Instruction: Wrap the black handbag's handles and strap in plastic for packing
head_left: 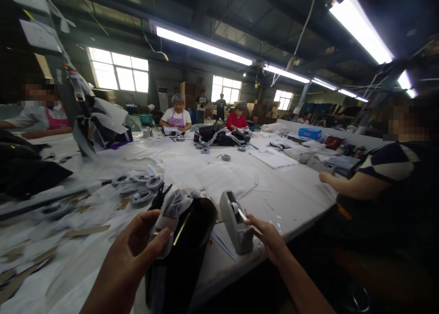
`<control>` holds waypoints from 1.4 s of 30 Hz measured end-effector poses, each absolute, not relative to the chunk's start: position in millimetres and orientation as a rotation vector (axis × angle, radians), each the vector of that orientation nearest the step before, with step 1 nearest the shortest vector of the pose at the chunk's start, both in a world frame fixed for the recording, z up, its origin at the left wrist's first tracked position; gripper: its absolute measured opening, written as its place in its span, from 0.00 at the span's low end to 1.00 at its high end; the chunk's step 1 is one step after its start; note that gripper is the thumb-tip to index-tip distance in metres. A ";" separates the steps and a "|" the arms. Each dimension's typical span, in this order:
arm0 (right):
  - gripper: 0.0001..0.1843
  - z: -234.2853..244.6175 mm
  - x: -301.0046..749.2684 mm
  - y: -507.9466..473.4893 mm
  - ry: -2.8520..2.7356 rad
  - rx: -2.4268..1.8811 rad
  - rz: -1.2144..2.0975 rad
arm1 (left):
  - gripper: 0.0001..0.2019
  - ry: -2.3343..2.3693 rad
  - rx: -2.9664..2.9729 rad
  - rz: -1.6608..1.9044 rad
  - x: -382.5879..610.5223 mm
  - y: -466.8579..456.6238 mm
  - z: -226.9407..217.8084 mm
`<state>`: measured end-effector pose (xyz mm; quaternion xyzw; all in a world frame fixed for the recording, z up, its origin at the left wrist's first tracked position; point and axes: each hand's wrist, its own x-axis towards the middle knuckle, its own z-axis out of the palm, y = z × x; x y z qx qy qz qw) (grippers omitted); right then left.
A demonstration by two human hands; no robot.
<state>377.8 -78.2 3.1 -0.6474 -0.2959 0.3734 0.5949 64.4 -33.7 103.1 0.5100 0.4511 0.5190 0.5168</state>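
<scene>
My left hand (133, 245) is closed around a small bundle wrapped in clear plastic (176, 202), with a pale band around its lower part. Behind and below it stands a black bag (181, 268), its mouth open and a gold-coloured line along the inside. To the right, a grey tape dispenser (236, 229) rests near the table edge. The fingertips of my right hand (269, 238) pinch at the end of the tape (242, 213) by the dispenser's front. The exact contact there is small and partly hidden by the fingers.
Grey coiled straps (142, 197) and brown scraps lie among white sheets on the left of the table (302, 204). Black bags (212, 134) lie farther back. Co-workers sit around the table; one person's arm (356, 186) reaches in at right. A post with hanging straps stands left.
</scene>
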 end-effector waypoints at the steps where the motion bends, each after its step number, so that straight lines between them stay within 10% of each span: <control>1: 0.24 7.7 376.9 -82.2 -0.653 -1.468 0.866 | 0.28 1.090 1.232 1.251 63.7 -33.8 102.9; 16: 0.32 -66.3 360.1 -121.8 -0.359 -1.587 0.886 | 0.26 1.126 1.213 1.237 66.7 -30.5 98.8; 27: 0.19 88.5 257.0 -84.4 -1.241 -1.001 1.031 | 0.16 1.181 1.524 1.351 92.8 -47.7 96.7; 42: 0.12 103.9 265.3 -33.3 -1.458 -1.188 1.275 | 0.16 1.053 1.528 1.210 75.0 -48.6 96.8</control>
